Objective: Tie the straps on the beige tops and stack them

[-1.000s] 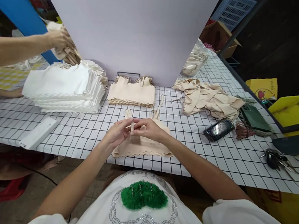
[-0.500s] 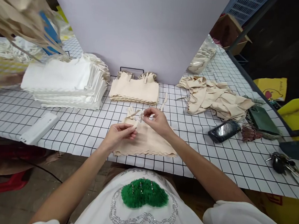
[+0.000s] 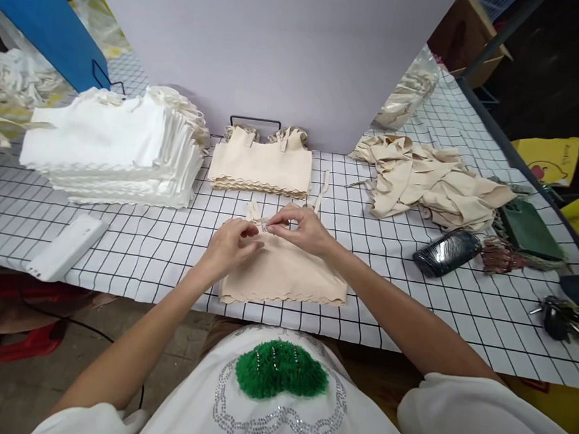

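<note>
A beige sleeveless top [image 3: 285,270] with a wavy hem lies flat in front of me on the checked cloth. At its upper left edge, my right hand [image 3: 301,230] pinches a thin strap [image 3: 263,221] between thumb and fingers. My left hand [image 3: 232,246] rests against the top just left of that spot. Its fingers are loosely curled, with a gap between thumb and forefinger and nothing visible in it. Another loose strap [image 3: 323,187] stands up behind my right hand. The fingertips partly hide where the strap meets the cloth.
Behind lies a stack of folded beige tops [image 3: 261,164], with a tall stack of white ones [image 3: 109,143] to its left. A pale upright board [image 3: 272,48] closes off the back. At right are crumpled beige pieces [image 3: 427,181], a black phone-like object [image 3: 447,253] and keys [image 3: 565,319].
My left thumb and forefinger have parted from their pinch, and the hand lies lower on the top. My right hand moved slightly left. A blurred beige bundle and another person's hand have left the far left.
</note>
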The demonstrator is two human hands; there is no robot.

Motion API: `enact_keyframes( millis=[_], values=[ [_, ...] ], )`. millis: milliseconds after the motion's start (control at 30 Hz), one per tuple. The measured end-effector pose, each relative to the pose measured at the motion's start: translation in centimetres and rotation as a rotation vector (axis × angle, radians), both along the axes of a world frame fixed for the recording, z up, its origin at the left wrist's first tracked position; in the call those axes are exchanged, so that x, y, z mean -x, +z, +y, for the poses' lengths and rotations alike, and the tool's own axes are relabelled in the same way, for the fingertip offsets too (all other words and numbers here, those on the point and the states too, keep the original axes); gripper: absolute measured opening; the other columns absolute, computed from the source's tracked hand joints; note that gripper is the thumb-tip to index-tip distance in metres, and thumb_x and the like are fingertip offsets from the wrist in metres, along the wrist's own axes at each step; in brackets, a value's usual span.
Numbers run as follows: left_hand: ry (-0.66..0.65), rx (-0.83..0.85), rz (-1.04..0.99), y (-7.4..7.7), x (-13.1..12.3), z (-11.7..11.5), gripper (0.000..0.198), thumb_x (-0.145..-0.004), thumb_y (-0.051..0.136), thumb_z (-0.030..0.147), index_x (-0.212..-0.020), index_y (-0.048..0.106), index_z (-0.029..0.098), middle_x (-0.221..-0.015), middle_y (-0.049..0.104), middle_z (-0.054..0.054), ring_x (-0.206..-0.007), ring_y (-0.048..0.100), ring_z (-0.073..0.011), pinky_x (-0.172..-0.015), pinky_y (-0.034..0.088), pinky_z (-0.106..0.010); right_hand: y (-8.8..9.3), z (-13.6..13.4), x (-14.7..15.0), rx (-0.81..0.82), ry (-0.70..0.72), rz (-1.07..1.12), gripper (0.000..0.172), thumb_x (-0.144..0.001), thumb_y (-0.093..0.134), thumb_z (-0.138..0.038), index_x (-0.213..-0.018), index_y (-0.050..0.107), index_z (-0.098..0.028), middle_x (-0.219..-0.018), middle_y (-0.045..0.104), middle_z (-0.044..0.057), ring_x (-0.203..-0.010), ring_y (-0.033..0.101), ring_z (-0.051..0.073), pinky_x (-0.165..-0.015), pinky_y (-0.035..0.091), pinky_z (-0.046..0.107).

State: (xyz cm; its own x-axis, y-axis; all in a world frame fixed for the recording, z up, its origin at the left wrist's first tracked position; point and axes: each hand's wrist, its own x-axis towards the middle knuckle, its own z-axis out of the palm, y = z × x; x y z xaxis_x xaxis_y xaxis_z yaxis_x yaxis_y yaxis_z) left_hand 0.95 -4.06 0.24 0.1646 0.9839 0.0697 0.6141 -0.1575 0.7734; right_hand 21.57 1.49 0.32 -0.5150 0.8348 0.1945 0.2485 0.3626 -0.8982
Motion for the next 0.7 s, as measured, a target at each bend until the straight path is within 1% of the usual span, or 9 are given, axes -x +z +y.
enact_keyframes(
  millis=[67, 133, 233, 333, 433, 533, 700],
  values=[
    [0.003, -0.003, 0.157, -1.1, -0.2, 0.0, 0.020, -0.073, 0.081, 0.030, -0.083, 0.066, 0.021, -0.086, 0.070, -0.004, -0.087, 0.059, -0.0239, -0.085, 0.043, -0.041, -0.6, 0.0, -0.3, 0.017, -0.032, -0.011, 0.008, -0.083, 0.070, -0.023, -0.079, 0.076, -0.022, -0.079, 0.072, 0.003, -0.085, 0.060, 0.020, -0.081, 0.046, 0.036],
    [0.021, 0.019, 0.217, -2.0, -0.5, -0.1, 0.023, -0.071, 0.084, 0.028, -0.081, 0.065, 0.021, -0.087, 0.071, -0.003, -0.089, 0.058, -0.0248, -0.089, 0.038, -0.043, -1.2, -0.3, -0.4, 0.007, -0.035, -0.043, 0.009, -0.083, 0.067, -0.021, -0.079, 0.075, -0.021, -0.079, 0.071, 0.003, -0.085, 0.059, 0.020, -0.082, 0.046, 0.037],
    [0.056, 0.046, 0.173, -2.5, -0.9, -0.4, 0.020, -0.074, 0.083, 0.029, -0.077, 0.064, 0.022, -0.084, 0.071, -0.001, -0.088, 0.058, -0.0242, -0.092, 0.035, -0.044, -2.1, -0.9, -0.3, -0.031, -0.017, -0.044, 0.011, -0.086, 0.065, -0.021, -0.080, 0.073, -0.022, -0.080, 0.070, 0.004, -0.091, 0.055, 0.022, -0.086, 0.045, 0.040],
    [0.100, 0.068, 0.091, -2.4, -1.1, -0.8, 0.017, -0.077, 0.080, 0.030, -0.080, 0.065, 0.023, -0.080, 0.071, 0.001, -0.084, 0.060, -0.0222, -0.095, 0.034, -0.043, -2.6, -1.4, 0.0, -0.075, -0.014, -0.027, 0.010, -0.089, 0.066, -0.022, -0.080, 0.071, -0.022, -0.082, 0.070, 0.004, -0.098, 0.052, 0.024, -0.092, 0.042, 0.043],
    [0.131, 0.054, 0.053, -2.4, -1.2, -1.3, 0.017, -0.078, 0.079, 0.031, -0.081, 0.065, 0.023, -0.078, 0.070, 0.002, -0.083, 0.061, -0.0212, -0.095, 0.036, -0.042, -2.9, -1.7, 0.2, -0.088, -0.022, -0.061, 0.011, -0.090, 0.066, -0.023, -0.080, 0.069, -0.023, -0.083, 0.070, 0.004, -0.102, 0.051, 0.025, -0.097, 0.039, 0.045],
    [0.118, 0.021, 0.064, -2.6, -1.2, -1.6, 0.016, -0.079, 0.080, 0.032, -0.076, 0.066, 0.023, -0.076, 0.071, 0.002, -0.080, 0.061, -0.0209, -0.095, 0.035, -0.041, -3.2, -1.9, 0.2, -0.097, -0.019, -0.070, 0.011, -0.091, 0.066, -0.022, -0.081, 0.068, -0.023, -0.084, 0.070, 0.003, -0.104, 0.051, 0.025, -0.100, 0.036, 0.046],
    [0.084, -0.031, 0.061, -3.1, -1.2, -1.6, 0.008, -0.080, 0.078, 0.030, -0.077, 0.074, 0.024, -0.068, 0.066, 0.001, -0.076, 0.057, -0.0203, -0.092, 0.034, -0.041, -3.4, -2.0, 0.3, -0.125, -0.018, -0.079, 0.010, -0.091, 0.067, -0.023, -0.081, 0.069, -0.023, -0.085, 0.070, 0.004, -0.104, 0.051, 0.025, -0.100, 0.035, 0.046]
  ],
)
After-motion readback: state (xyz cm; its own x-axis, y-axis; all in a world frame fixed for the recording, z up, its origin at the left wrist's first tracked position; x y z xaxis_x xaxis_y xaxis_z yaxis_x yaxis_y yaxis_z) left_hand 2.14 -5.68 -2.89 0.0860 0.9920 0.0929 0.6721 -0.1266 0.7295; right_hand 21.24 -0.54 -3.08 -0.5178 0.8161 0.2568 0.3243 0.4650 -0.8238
